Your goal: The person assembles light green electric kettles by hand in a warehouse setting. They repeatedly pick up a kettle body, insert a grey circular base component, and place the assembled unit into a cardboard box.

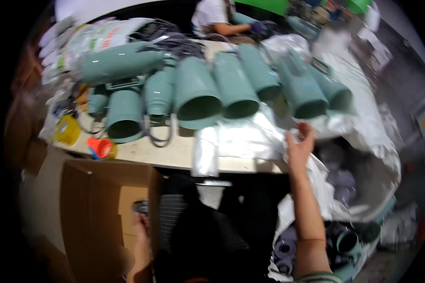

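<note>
My left hand is low in the open cardboard box, by its right wall. Its fingers are closed round a small dark, shiny object whose kind I cannot make out. My right hand reaches over the table's front edge, thumb and fingers apart, with nothing visible between them. Just left of it lie flat clear plastic bags. Beyond that hand, a green hollow jug body lies with its mouth toward me. More green cylinders lie in a row to its left.
A yellow tape roll and an orange-red tape dispenser sit at the table's front left. White sacks on the right hold grey round parts and green and dark parts. A co-worker sits across the table.
</note>
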The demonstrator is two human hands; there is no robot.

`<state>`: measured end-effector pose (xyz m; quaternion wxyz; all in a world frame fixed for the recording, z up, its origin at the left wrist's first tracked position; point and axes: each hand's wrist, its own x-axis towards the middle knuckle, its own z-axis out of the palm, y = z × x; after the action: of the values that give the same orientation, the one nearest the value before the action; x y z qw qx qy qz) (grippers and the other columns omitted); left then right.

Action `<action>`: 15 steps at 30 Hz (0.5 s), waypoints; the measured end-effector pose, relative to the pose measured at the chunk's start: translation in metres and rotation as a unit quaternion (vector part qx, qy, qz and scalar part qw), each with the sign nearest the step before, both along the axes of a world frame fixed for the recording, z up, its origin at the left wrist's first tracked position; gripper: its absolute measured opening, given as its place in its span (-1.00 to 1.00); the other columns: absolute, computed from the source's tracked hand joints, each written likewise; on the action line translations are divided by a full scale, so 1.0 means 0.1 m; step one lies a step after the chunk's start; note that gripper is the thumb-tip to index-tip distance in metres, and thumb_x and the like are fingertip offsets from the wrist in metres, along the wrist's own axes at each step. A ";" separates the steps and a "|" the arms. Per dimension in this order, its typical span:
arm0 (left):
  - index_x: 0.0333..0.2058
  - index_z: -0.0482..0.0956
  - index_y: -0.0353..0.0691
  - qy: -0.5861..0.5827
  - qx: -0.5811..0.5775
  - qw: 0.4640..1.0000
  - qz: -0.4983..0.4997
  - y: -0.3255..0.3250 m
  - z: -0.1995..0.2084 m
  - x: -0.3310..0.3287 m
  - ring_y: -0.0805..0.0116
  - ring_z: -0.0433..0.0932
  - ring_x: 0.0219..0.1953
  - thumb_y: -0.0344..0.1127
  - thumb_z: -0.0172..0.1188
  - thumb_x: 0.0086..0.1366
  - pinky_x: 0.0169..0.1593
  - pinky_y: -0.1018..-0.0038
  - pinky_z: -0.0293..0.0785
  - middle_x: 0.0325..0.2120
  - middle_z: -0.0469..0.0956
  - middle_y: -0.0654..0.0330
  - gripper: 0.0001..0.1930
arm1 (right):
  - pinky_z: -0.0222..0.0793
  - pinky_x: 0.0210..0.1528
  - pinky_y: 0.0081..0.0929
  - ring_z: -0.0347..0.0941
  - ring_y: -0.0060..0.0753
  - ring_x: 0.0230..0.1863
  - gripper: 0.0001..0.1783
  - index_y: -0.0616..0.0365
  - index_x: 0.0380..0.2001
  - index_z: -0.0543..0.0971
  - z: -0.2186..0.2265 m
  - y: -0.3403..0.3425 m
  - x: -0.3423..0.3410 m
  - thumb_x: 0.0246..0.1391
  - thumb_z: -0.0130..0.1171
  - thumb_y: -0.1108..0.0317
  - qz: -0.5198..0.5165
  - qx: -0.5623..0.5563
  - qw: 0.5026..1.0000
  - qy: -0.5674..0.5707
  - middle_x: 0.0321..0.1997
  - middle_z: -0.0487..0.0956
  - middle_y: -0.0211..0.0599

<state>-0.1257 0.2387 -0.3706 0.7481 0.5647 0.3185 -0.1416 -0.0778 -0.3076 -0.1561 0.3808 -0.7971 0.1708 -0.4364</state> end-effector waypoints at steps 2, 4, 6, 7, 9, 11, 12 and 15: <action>-0.43 0.44 -0.10 0.023 0.134 0.991 -0.016 0.05 -1.07 -0.20 0.42 0.39 -0.55 0.01 0.10 0.43 -0.45 0.40 0.31 -0.56 0.45 0.26 -0.66 | 0.10 0.44 -0.19 0.20 0.05 0.43 -0.07 0.31 0.38 0.19 -0.12 -0.40 0.23 0.02 0.39 0.22 -0.069 -0.091 0.987 0.113 0.40 0.30 0.13; -0.38 0.46 -0.19 0.055 0.328 0.942 -0.034 0.30 -1.99 -0.30 0.33 0.48 -0.47 -0.03 0.22 0.35 -0.35 0.32 0.40 -0.51 0.51 0.16 -0.67 | 0.13 0.41 -0.13 0.27 0.20 0.34 -0.09 0.39 0.31 0.27 -0.37 -0.91 0.55 -0.07 0.39 0.22 -0.067 -0.177 0.975 0.117 0.30 0.36 0.24; -0.34 0.48 -0.28 0.052 0.409 0.911 0.005 0.48 -2.02 -0.27 0.24 0.57 -0.39 -0.08 0.34 0.27 -0.25 0.23 0.48 -0.46 0.57 0.06 -0.64 | 0.37 0.20 -0.12 0.50 0.24 0.07 -0.37 0.40 0.15 0.47 -0.63 -1.44 0.65 0.08 0.29 0.23 -0.100 -0.314 0.911 0.248 0.01 0.58 0.20; -0.29 0.47 -0.31 0.036 0.417 0.908 0.030 0.49 -1.74 -0.32 0.23 0.56 -0.40 -0.13 0.36 0.24 -0.24 0.23 0.49 -0.47 0.55 0.04 -0.64 | 0.39 0.16 -0.15 0.52 0.20 0.05 -0.48 0.36 0.12 0.51 -0.49 -1.31 0.73 0.16 0.23 0.24 -0.110 -0.280 0.920 0.252 0.00 0.61 0.14; -0.20 0.44 -0.37 -0.010 0.414 0.908 0.067 0.28 -0.89 -0.20 0.19 0.56 -0.40 -0.23 0.40 0.17 -0.22 0.22 0.50 -0.48 0.53 0.00 -0.61 | 0.42 0.12 -0.22 0.55 0.11 0.04 -0.60 0.28 0.09 0.56 0.07 -1.50 0.61 0.31 0.12 0.26 -0.169 -0.275 0.934 0.151 0.01 0.64 0.04; -0.13 0.39 -0.39 -0.087 0.456 0.880 0.099 0.58 -0.49 -0.14 0.18 0.56 -0.28 -0.42 0.32 0.17 -0.17 0.28 0.50 -0.37 0.49 0.04 -0.65 | 0.42 0.13 -0.26 0.57 -0.08 0.06 -0.60 0.24 0.11 0.57 0.44 -1.48 0.53 0.40 0.07 0.19 -0.187 -0.218 0.958 -0.001 0.09 0.64 -0.02; -0.11 0.39 -0.40 -0.128 0.451 0.875 0.124 0.66 -0.28 -0.13 0.17 0.56 -0.21 -0.47 0.29 0.18 -0.15 0.29 0.50 -0.32 0.48 0.03 -0.66 | 0.40 0.17 -0.30 0.56 -0.07 0.11 -0.56 0.28 0.16 0.53 0.71 -1.14 0.37 0.41 0.03 0.17 -0.198 -0.215 0.954 -0.061 0.15 0.61 -0.01; -0.03 0.36 -0.35 -0.271 0.419 0.858 0.120 0.40 0.33 0.28 0.26 0.45 -0.07 -0.51 0.24 0.21 0.00 0.35 0.44 -0.15 0.40 0.06 -0.63 | 0.41 0.22 -0.37 0.53 -0.13 0.16 -0.61 0.27 0.20 0.50 1.04 -1.46 -0.61 0.44 -0.02 0.30 -0.203 -0.289 0.925 -0.138 0.21 0.57 -0.09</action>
<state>-0.0979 0.2782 -0.3377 0.5085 0.7984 0.1976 0.2551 -0.1388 -0.4541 -0.0517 0.0566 -0.7529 0.1410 -0.6403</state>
